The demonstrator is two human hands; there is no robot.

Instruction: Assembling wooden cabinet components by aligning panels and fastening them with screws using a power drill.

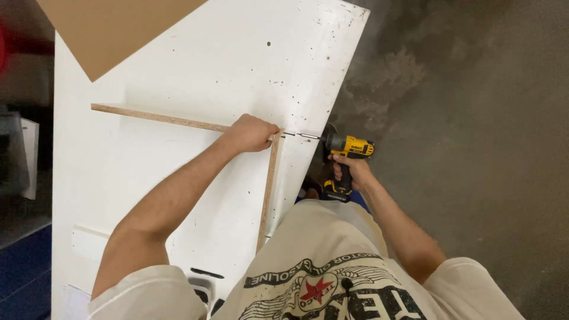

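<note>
My left hand grips the corner where two white chipboard panels meet: a horizontal shelf board with a raw edge, and an upright side panel also showing its raw edge. My right hand holds a yellow and black cordless drill by its handle. The drill's bit points left and touches the outer face of the side panel at that corner, just beside my left fingers.
A large white board with dark specks lies flat under the panels. A brown cardboard sheet overlaps its top left. Grey concrete floor spreads to the right. Dark clutter and a blue surface sit at the left.
</note>
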